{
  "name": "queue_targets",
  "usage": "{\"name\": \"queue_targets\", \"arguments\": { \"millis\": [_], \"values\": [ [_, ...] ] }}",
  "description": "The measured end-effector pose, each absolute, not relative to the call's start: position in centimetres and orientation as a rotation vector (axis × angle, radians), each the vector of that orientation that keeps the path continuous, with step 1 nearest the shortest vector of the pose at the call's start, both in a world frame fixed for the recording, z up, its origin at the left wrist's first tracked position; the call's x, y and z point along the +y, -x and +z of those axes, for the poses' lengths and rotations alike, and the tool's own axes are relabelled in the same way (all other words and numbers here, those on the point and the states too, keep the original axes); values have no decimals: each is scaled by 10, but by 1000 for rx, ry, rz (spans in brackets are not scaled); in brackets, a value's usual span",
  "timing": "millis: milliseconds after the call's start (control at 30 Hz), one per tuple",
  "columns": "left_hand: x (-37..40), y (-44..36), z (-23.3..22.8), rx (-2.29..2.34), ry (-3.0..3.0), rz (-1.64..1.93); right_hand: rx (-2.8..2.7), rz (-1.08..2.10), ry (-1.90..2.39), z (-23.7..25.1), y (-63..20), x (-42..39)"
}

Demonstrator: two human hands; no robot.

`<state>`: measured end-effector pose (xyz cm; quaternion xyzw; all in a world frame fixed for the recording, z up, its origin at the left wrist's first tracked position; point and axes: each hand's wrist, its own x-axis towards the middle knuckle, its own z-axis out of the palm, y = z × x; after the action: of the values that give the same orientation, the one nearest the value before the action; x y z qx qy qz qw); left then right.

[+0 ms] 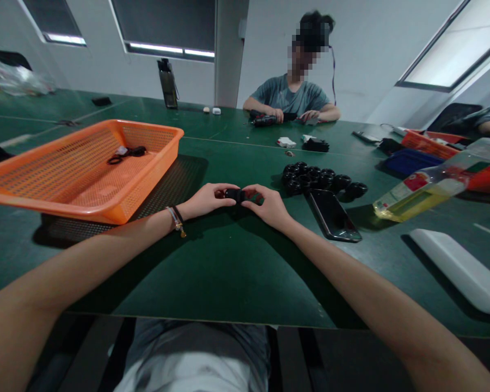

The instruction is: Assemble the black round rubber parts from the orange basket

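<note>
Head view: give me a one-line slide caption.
Left hand and right hand together pinch a small black plastic part above the green table, beside an orange mesh plastic basket.

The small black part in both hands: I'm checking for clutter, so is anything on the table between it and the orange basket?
Nothing visible. The left hand and right hand pinch the small black part; only bare green table and a dark mat separate it from the orange basket.
</note>
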<state>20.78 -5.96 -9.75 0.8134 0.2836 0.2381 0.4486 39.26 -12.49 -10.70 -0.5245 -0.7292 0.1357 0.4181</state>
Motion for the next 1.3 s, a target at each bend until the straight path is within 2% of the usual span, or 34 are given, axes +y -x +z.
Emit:
{"name": "queue_targets", "arguments": {
  "millis": [1300],
  "values": [
    [-61,-207,-96,706,-2006,579,-1820,414,1408,-104,-390,-126]
  ]
}}
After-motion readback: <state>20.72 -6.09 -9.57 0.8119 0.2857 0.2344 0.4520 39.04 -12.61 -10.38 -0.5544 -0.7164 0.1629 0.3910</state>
